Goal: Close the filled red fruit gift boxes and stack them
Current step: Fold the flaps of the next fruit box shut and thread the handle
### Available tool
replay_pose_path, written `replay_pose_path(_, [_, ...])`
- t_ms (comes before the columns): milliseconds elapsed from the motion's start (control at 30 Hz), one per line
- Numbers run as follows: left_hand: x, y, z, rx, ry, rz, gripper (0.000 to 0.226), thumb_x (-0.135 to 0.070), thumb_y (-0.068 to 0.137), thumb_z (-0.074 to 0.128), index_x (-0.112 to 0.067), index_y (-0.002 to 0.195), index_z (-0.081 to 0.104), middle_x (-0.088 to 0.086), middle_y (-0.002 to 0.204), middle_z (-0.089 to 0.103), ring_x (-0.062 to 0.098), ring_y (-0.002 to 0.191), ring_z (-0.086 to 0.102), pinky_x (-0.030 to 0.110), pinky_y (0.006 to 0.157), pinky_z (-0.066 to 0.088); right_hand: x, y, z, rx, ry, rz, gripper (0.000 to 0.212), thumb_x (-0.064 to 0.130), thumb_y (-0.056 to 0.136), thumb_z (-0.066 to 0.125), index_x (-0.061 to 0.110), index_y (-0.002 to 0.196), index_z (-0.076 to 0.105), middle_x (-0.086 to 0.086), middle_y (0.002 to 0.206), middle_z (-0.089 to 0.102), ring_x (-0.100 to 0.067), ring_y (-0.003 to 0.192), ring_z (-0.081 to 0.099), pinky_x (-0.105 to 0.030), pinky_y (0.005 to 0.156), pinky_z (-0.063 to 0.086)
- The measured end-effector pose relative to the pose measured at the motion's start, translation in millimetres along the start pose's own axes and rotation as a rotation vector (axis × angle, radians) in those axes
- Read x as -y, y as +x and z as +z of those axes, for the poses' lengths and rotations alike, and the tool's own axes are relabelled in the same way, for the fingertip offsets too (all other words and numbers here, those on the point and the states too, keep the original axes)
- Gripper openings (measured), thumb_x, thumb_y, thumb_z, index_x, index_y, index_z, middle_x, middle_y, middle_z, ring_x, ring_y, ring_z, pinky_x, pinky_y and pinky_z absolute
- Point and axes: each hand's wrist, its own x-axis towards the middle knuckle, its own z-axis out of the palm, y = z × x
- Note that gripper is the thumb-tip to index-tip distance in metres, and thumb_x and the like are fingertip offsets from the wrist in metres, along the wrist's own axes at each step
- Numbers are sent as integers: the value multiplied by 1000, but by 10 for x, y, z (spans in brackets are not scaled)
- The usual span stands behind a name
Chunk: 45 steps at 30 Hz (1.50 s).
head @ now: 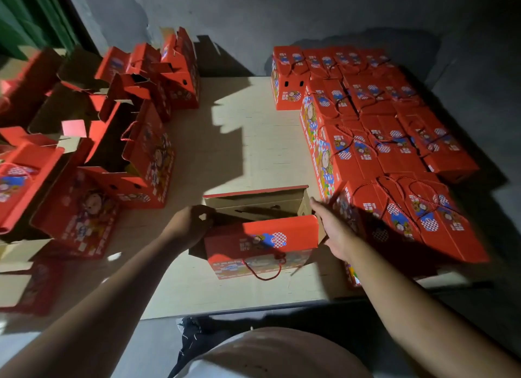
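Head view: a red box (260,236) sits near the front edge of the cardboard sheet (253,140) on the floor, its far flap (255,200) standing up. The left hand (189,224) curls its fingers over the box's left end. The right hand (332,228), fingers straight, presses against the right end. Closed boxes (394,140) are stacked along the right edge; open boxes (121,152) crowd the left.

The open box's (259,208) contents lie in shadow; leftmost boxes (17,180) are blurred and edge-cut.
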Motion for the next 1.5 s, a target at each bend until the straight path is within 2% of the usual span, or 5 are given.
replay_pose_path(633, [424, -574, 619, -309, -337, 105, 137, -58, 67, 89, -22, 167, 3, 8, 173, 6, 29, 160, 1, 47, 125, 16, -271, -10, 36, 1, -317, -209, 47, 25, 111, 52, 32, 156, 46, 10, 148, 49, 0, 120, 53, 2, 77, 43])
replay_pose_path(933, [446, -722, 800, -104, -934, 31, 89, -12, 72, 93, -39, 143, 47, 0, 127, 69, 17, 112, 71, 40, 82, 65, -456, 22, -37, 46, -566, -272, 53, 25, 110, 52, 49, 155, 41, 11, 156, 39, -46, 139, 47, -51, 110, 47])
replay_pose_path(1167, [274, -774, 729, -108, -630, 252, 89, -24, 87, 86, -50, 154, 33, -35, 144, 46, -16, 132, 44, 13, 105, 44, -493, 47, -70, 60, -591, -248, 53, 26, 110, 52, 54, 153, 41, -31, 155, 41, -23, 66, 42, -29, 49, 38])
replay_pose_path(1333, [237, -729, 665, -135, -469, 305, 75, -37, 93, 78, -58, 146, 29, -53, 135, 33, -31, 126, 32, -7, 96, 29, -444, 99, -98, -8, -840, -414, 59, 21, 103, 65, 37, 156, 46, 0, 161, 32, -27, 139, 48, -37, 114, 44])
replay_pose_path(1500, [315, -650, 642, -177, -493, 163, 58, -53, 100, 60, -32, 152, 45, -15, 150, 52, 6, 140, 48, 32, 114, 45, -280, 186, -42, -67, -1136, -628, 56, 11, 85, 84, 18, 137, 68, -5, 133, 46, -27, 128, 50, -37, 110, 45])
